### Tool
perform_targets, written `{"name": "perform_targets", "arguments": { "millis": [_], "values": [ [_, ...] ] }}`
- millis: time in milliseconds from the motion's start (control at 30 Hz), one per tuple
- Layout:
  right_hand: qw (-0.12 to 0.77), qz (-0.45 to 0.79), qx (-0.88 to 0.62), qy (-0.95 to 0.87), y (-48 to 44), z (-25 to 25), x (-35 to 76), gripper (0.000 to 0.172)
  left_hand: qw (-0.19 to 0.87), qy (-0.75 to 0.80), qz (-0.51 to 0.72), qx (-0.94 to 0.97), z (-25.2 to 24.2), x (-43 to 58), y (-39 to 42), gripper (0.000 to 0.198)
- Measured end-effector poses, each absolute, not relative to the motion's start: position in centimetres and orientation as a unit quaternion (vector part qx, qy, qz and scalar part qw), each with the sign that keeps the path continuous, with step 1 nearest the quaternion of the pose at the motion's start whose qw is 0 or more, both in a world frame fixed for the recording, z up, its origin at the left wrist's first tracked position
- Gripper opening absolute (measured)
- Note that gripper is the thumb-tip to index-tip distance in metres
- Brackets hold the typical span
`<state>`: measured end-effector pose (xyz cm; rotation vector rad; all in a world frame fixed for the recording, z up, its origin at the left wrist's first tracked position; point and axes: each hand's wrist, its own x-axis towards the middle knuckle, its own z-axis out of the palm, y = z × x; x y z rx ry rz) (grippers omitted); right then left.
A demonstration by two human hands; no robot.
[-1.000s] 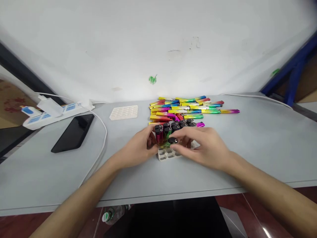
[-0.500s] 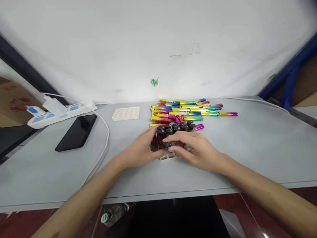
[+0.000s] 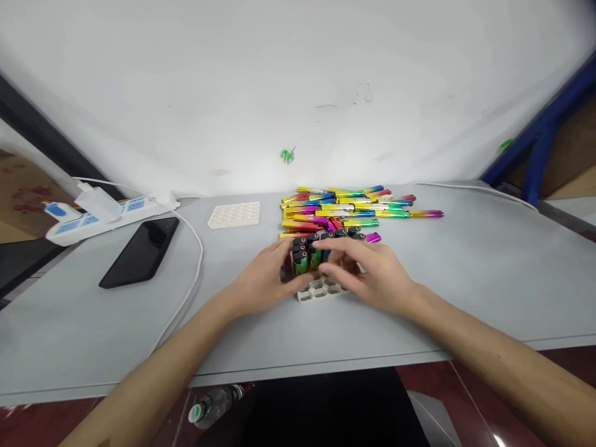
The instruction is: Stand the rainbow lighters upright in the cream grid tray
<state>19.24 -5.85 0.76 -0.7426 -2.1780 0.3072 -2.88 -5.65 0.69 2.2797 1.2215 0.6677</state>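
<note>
Several lighters with black tops stand upright in a pale tray [image 3: 319, 290] with rows of holes. At the left front of the group is a green lighter [image 3: 300, 263]. My left hand [image 3: 263, 276] is curled round the left side of the tray and its lighters, thumb in front and fingers behind. Over the right part of the tray hovers my right hand [image 3: 372, 273], its thumb and index finger apart with nothing visible between them. It hides some lighters and holes. Behind the tray lies a loose pile of shiny multicoloured lighter sleeves [image 3: 339, 208].
A second pale holed tray [image 3: 234, 215] lies flat to the left. Farther left are a black phone [image 3: 139, 252], a white cable [image 3: 201, 248] and a power strip [image 3: 112, 217] with plugs in it. A white wall rises behind the table; a bottle [image 3: 214, 405] lies below its front edge.
A lighter between my hands has gone down into the left front of the tray. My right hand has let go and shifted slightly right, its fingers parted, uncovering more front holes.
</note>
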Motion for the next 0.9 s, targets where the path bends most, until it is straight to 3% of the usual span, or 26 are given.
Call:
{"name": "perform_targets", "arguments": {
  "millis": [100,233,400,500,667,900],
  "values": [
    [0.462,0.022,-0.348,-0.815,-4.9,1.3,20.7,0.012,0.214,0.463,0.225,0.83,0.6,-3.0,-5.6,0.051],
    [0.48,-0.06,-0.488,-0.727,-2.6,1.9,23.6,0.016,0.212,0.48,0.206,0.826,0.6,-3.1,-5.6,0.055],
    [0.199,0.021,-0.56,-0.804,-0.4,1.1,26.1,0.019,0.216,0.48,0.207,0.825,0.7,-3.1,-5.5,0.055],
    [0.136,0.045,-0.547,-0.825,0.1,0.3,26.6,0.021,0.212,0.478,0.206,0.827,0.7,-3.2,-5.5,0.051],
    [0.181,0.086,-0.537,-0.82,0.6,-0.5,26.7,0.009,0.207,0.475,0.219,0.827,0.8,-3.2,-5.4,0.045],
    [0.314,0.229,-0.532,-0.752,0.0,1.1,26.1,0.017,0.195,0.482,0.218,0.826,0.7,-3.3,-5.3,0.041]
  ]
}}
